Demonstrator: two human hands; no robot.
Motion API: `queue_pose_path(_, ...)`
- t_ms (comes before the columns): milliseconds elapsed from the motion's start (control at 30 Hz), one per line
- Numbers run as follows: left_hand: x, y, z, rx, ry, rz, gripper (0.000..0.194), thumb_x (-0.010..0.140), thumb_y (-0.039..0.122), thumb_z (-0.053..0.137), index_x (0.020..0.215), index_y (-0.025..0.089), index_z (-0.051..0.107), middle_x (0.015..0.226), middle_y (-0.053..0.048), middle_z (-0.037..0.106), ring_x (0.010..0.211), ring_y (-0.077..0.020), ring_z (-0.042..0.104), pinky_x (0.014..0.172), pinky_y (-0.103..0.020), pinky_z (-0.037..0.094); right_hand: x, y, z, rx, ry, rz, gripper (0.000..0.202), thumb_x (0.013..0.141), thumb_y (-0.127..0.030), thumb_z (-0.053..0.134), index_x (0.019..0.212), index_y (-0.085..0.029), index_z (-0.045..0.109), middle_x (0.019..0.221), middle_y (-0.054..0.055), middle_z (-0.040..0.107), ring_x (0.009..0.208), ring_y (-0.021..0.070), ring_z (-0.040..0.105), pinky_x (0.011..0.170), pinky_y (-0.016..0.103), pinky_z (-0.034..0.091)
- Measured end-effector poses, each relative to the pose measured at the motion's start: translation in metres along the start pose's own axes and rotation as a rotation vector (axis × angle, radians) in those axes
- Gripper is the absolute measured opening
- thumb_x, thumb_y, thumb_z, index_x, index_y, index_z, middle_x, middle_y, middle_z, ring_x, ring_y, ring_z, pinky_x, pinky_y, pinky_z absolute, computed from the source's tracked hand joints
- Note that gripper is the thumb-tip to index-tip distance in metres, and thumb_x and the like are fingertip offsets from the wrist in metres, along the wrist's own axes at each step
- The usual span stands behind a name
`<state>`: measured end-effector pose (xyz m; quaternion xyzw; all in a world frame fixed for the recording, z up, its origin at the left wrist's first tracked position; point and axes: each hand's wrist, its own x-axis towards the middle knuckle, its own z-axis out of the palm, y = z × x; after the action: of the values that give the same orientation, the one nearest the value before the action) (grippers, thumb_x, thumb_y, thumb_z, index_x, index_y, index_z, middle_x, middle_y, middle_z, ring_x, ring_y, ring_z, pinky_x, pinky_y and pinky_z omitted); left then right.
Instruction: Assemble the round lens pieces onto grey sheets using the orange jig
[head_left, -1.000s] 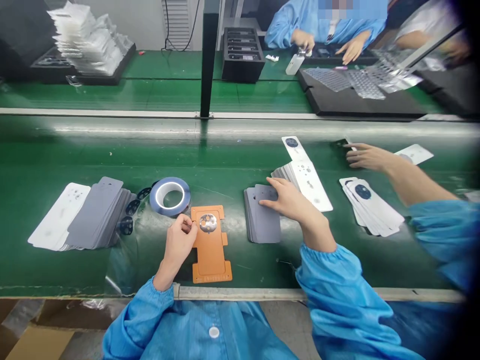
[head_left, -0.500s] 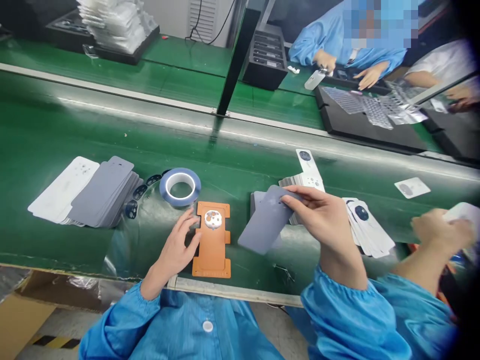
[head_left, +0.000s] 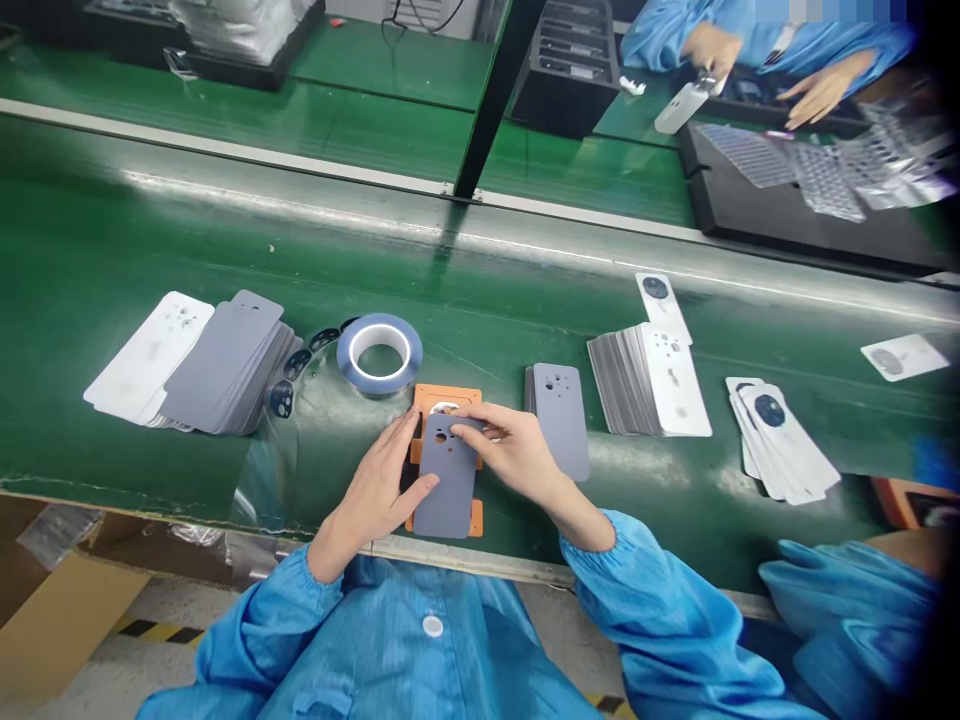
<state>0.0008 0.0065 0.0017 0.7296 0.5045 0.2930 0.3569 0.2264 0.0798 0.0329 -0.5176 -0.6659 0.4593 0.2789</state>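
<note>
My right hand (head_left: pixel 517 455) pinches the top end of a grey phone back panel (head_left: pixel 450 490) with camera holes. The panel lies over an orange fixture (head_left: pixel 465 397), covering most of it; a white ring-like piece shows at the fixture's top. My left hand (head_left: pixel 380 490) has its fingers stretched along the fixture's left edge, and its thumb touches the panel's left side. Just right of my right hand is a small stack of grey panels (head_left: pixel 564 425). A roll of blue-edged tape (head_left: pixel 345 365) sits beyond my left hand.
Grey panels (head_left: pixel 217 370) and white panels (head_left: pixel 150 350) are stacked at left, near dark camera-shaped stickers (head_left: pixel 298 363). White-faced panels (head_left: pixel 681 385) and more with dark circles (head_left: pixel 802 450) lie at right. Beyond a black post (head_left: pixel 487 110), a co-worker's hands hold a white device. Another blue sleeve (head_left: pixel 855 610) is at right.
My right hand has brought the grey panel left from beside the stack onto the orange fixture. My left thumb now touches the panel. The neighbour's hand at right has moved out of sight.
</note>
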Motion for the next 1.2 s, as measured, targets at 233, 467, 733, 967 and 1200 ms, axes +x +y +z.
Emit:
queue_pose_path(233, 0.001, 0.0, 0.0, 0.003, 0.002, -0.001, 0.079, 0.103, 0.039, 0.053, 0.167, 0.025, 0.009, 0.171, -0.013, 0.025, 0.157, -0.0313, 0.027, 0.126, -0.052, 0.032, 0.007, -0.012, -0.006, -0.052, 0.101, -0.077, 0.024, 0.092, -0.043, 0.069, 0.102, -0.025, 0.079, 0.097, 0.006, 0.077, 0.083, 0.0218, 0.072, 0.068, 0.032, 0.063)
queue_pose_path(467, -0.001, -0.004, 0.01, 0.055, 0.046, -0.036, 0.086, 0.098, 0.039, 0.061, 0.166, 0.027, 0.01, 0.169, -0.013, 0.03, 0.154, -0.0326, 0.033, 0.124, -0.053, 0.036, 0.008, 0.001, -0.001, -0.241, 0.042, -0.223, 0.022, 0.098, -0.034, 0.062, 0.114, -0.027, 0.075, 0.104, 0.008, 0.075, 0.09, 0.023, 0.071, 0.081, 0.038, 0.062)
queue_pose_path(733, 0.005, 0.01, 0.013, 0.305, -0.072, 0.032, 0.076, 0.098, 0.023, 0.05, 0.166, 0.02, 0.015, 0.172, -0.01, 0.021, 0.16, -0.0318, 0.011, 0.126, -0.055, 0.027, -0.008, 0.028, 0.022, -0.765, 0.147, -0.429, 0.029, 0.102, -0.021, 0.053, 0.125, -0.021, 0.072, 0.137, 0.015, 0.065, 0.136, 0.0334, 0.053, 0.111, 0.056, 0.046)
queue_pose_path(967, 0.025, 0.03, 0.017, 0.546, -0.152, -0.003, 0.085, 0.079, 0.015, 0.051, 0.161, 0.007, 0.028, 0.171, -0.011, 0.023, 0.16, -0.0345, 0.007, 0.128, -0.058, 0.015, -0.037, 0.026, 0.041, -0.976, 0.099, -0.341, 0.051, 0.103, -0.026, 0.048, 0.152, -0.014, 0.051, 0.159, 0.015, 0.048, 0.15, 0.039, 0.035, 0.12, 0.062, 0.028)
queue_pose_path(1200, 0.038, 0.038, 0.026, 0.605, -0.141, -0.005, 0.077, 0.069, 0.013, 0.051, 0.145, 0.001, 0.048, 0.168, -0.019, 0.03, 0.159, -0.0318, 0.019, 0.129, -0.054, 0.013, -0.032, 0.03, 0.044, -0.929, 0.112, -0.343, 0.053, 0.1, -0.022, 0.046, 0.152, -0.011, 0.05, 0.161, 0.015, 0.045, 0.151, 0.0368, 0.035, 0.122, 0.06, 0.021)
